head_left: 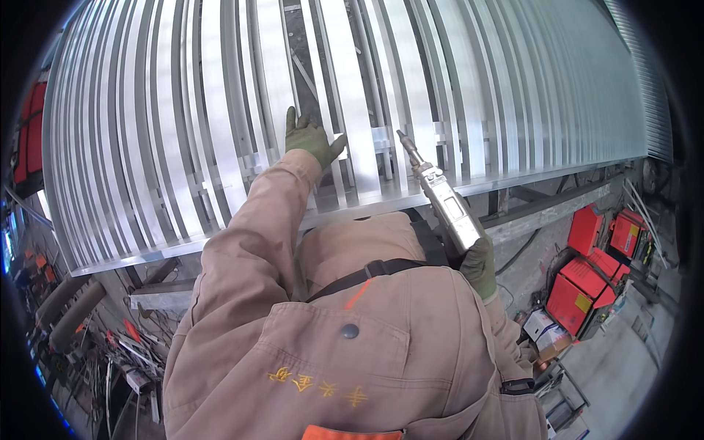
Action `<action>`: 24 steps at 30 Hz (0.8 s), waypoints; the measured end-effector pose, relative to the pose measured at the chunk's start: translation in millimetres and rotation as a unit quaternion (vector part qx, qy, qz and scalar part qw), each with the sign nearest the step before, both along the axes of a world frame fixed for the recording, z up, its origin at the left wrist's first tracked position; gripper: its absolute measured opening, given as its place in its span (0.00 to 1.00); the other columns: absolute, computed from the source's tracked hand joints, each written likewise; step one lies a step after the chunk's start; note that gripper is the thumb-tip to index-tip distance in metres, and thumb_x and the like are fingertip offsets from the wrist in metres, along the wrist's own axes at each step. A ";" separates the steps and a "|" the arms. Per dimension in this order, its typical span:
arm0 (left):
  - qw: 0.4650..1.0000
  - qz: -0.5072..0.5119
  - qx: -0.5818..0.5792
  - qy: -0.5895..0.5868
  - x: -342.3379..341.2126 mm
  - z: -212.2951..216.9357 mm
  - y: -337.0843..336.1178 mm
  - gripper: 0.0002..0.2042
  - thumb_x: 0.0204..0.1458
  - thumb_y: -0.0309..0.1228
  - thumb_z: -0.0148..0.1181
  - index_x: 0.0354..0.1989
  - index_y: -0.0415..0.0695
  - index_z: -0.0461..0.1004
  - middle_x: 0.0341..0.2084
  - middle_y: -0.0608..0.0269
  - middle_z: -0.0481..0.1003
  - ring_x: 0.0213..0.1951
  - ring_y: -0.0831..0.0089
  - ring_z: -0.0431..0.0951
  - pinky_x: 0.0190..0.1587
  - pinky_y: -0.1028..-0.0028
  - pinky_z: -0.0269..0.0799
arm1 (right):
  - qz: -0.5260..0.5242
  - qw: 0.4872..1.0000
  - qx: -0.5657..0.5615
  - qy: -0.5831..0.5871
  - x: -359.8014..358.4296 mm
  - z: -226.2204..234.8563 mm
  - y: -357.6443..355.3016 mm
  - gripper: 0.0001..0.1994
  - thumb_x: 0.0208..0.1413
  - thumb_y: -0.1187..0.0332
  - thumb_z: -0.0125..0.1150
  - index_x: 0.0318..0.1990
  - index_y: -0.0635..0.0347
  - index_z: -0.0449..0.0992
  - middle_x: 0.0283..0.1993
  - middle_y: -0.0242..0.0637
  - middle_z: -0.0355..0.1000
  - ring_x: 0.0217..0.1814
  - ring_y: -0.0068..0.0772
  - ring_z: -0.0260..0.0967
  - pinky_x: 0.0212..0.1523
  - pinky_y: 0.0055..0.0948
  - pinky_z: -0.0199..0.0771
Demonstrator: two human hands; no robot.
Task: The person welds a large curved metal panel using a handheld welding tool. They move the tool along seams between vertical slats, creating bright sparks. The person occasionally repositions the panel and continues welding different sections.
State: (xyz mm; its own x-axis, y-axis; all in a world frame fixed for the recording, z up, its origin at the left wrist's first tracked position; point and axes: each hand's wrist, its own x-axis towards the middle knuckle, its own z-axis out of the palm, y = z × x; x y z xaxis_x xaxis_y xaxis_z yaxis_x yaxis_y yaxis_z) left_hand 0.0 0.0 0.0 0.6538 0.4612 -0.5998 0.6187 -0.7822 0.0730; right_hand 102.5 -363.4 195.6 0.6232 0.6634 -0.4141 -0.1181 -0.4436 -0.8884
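Observation:
Long silver metal slats [359, 110] run away from me side by side, joined to a metal rail [396, 192] along the near edge. My left hand [312, 139], in a green glove, lies over the slats left of centre. Its thumb and forefinger are spread, while the other fingertips dip partly out of sight into a gap. In my gloved right hand [478, 270] is a silver welding gun [451, 209], with a boxy body and narrow nozzle. The nozzle points up and left over the slats; I cannot tell whether it touches them.
Red machine cases [583, 290] stand on the floor at the right, with a white carton [544, 328] beside them. Thick grey tubes [77, 315] and a heap of metal scraps [132, 352] lie at lower left. A frame beam [550, 213] runs under the slats' near edge.

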 end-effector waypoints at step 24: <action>0.995 0.058 -0.008 -0.086 2.0 1.8 -3.2 0.37 0.75 0.61 0.47 0.54 0.35 0.90 0.58 0.49 0.87 0.75 0.57 0.74 0.91 0.48 0.24 | 0.114 0.993 -0.026 0.020 42.8 -2.4 27.2 0.54 0.76 0.21 0.38 0.79 0.71 0.71 0.46 0.44 0.87 0.46 0.31 0.84 0.43 0.33 0.82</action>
State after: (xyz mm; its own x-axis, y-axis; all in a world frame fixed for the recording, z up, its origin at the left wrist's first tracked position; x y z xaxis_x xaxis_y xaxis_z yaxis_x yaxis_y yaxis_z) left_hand 2.0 -3.2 1.8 0.6903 0.5308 -0.4917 0.6819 -0.7044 0.1969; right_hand 145.3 -336.2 193.1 0.4414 0.7620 -0.4737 -0.0449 -0.5085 -0.8599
